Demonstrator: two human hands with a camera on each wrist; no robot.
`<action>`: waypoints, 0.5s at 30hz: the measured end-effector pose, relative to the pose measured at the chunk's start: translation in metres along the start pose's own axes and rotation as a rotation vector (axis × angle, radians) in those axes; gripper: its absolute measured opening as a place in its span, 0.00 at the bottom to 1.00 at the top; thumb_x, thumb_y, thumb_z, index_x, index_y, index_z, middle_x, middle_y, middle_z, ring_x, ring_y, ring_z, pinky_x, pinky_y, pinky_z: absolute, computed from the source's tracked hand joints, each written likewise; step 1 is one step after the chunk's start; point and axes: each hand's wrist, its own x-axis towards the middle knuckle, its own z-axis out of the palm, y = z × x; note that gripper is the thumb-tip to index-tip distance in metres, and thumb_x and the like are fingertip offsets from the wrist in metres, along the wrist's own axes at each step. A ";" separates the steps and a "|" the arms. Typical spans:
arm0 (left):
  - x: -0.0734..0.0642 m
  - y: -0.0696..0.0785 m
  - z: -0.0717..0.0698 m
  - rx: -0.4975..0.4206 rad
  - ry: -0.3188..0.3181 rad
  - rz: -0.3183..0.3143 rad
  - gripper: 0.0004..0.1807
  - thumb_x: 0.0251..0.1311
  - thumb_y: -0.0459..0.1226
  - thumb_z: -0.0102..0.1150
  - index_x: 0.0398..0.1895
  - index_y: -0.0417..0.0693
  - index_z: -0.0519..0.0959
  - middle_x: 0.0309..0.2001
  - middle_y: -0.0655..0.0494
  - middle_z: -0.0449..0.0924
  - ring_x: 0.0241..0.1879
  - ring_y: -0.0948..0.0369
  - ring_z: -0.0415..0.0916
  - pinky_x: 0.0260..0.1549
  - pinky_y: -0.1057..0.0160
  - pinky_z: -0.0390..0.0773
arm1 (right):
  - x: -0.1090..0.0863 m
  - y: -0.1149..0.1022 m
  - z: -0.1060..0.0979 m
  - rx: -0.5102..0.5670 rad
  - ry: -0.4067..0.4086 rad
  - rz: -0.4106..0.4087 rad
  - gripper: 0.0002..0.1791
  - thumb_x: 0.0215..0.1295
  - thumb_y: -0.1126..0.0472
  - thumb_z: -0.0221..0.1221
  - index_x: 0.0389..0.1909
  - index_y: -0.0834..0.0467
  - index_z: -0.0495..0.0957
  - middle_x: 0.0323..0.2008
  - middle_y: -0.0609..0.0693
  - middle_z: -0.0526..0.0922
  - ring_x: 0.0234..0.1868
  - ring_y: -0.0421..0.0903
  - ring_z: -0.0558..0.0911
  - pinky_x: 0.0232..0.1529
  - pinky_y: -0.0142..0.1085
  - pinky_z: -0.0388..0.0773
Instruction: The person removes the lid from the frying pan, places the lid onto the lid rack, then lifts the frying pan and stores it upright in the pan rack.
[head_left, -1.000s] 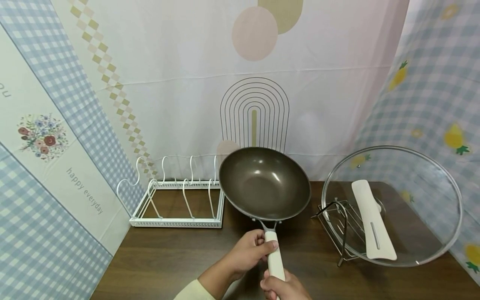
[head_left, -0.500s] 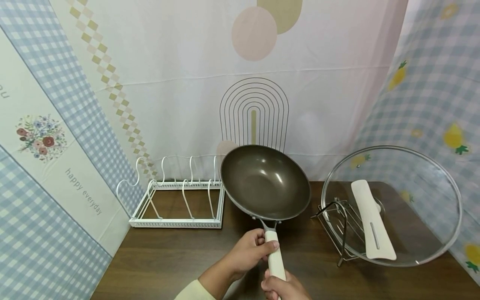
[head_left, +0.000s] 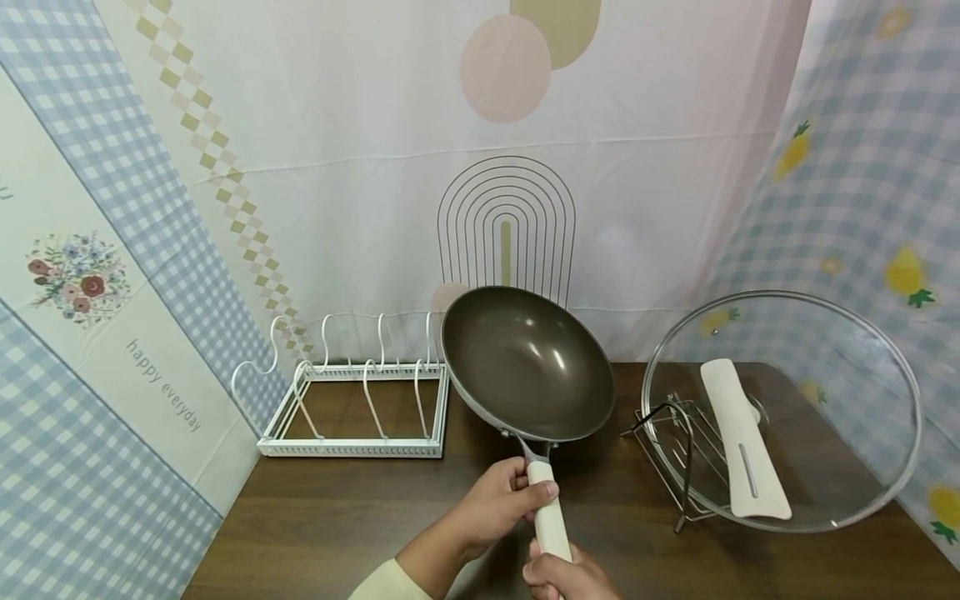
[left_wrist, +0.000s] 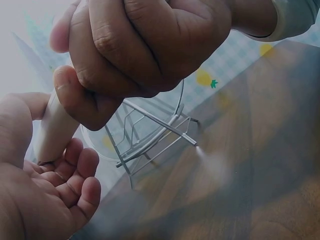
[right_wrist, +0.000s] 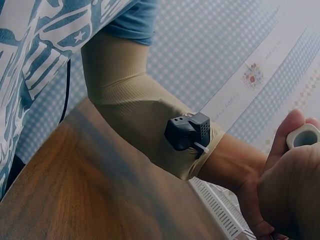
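Note:
A dark-lined wok [head_left: 528, 367] with a cream handle [head_left: 550, 517] is held over the table, its inside facing me and its bowl tipped toward the right. My left hand [head_left: 495, 507] pinches the handle close to the bowl, thumb on top and fingers underneath. Lower down, my right hand [head_left: 568, 575] grips the same handle. In the left wrist view, the right hand's curled fingers [left_wrist: 125, 45] wrap the handle, while the left hand [left_wrist: 45, 185] reaches it from below. The right wrist view shows the hollow handle end [right_wrist: 305, 137] poking out of the right hand [right_wrist: 292, 187].
A white pan rack [head_left: 352, 448] with upright hoops stands at the left. At the right, a glass lid [head_left: 847, 417] with a cream bar-shaped handle [head_left: 746, 442] leans in a small metal wire stand [head_left: 686, 467]. A patterned cloth [head_left: 360, 233] hangs behind the wooden table [head_left: 337, 517].
The wok has rolled slightly, its left rim rising and its right side dipping. Both hands keep their hold on the handle. The head view has shifted a little.

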 end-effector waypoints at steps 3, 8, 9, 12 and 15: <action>0.000 0.000 -0.001 0.000 -0.005 0.005 0.13 0.58 0.40 0.61 0.37 0.38 0.73 0.30 0.55 0.77 0.27 0.61 0.74 0.29 0.60 0.75 | -0.001 0.000 0.002 0.015 0.042 0.013 0.09 0.53 0.63 0.57 0.36 0.55 0.69 0.19 0.42 0.68 0.20 0.34 0.66 0.20 0.25 0.62; -0.001 0.001 -0.001 -0.001 -0.025 0.013 0.14 0.59 0.40 0.61 0.38 0.38 0.74 0.29 0.55 0.77 0.27 0.62 0.74 0.29 0.62 0.75 | 0.001 0.002 0.003 0.057 0.045 0.009 0.08 0.51 0.64 0.57 0.32 0.53 0.70 0.17 0.41 0.66 0.18 0.32 0.64 0.19 0.24 0.60; -0.001 0.002 -0.001 0.002 -0.026 0.015 0.14 0.59 0.41 0.61 0.38 0.38 0.74 0.29 0.55 0.77 0.27 0.62 0.73 0.29 0.62 0.74 | 0.002 0.002 0.003 0.069 0.032 0.008 0.07 0.51 0.65 0.57 0.31 0.52 0.71 0.16 0.40 0.66 0.17 0.32 0.64 0.19 0.24 0.60; -0.002 0.003 -0.001 0.011 -0.028 0.023 0.14 0.59 0.41 0.61 0.37 0.38 0.74 0.29 0.54 0.77 0.27 0.62 0.73 0.29 0.63 0.74 | 0.002 0.003 0.002 0.115 -0.010 0.008 0.06 0.52 0.65 0.57 0.30 0.52 0.71 0.15 0.39 0.65 0.16 0.31 0.64 0.18 0.24 0.59; -0.002 0.004 -0.001 0.021 -0.027 0.027 0.14 0.59 0.42 0.61 0.37 0.38 0.74 0.29 0.54 0.76 0.27 0.62 0.73 0.29 0.63 0.74 | 0.000 0.003 0.001 0.111 -0.023 0.009 0.07 0.52 0.64 0.57 0.32 0.53 0.71 0.16 0.40 0.66 0.17 0.32 0.64 0.18 0.24 0.60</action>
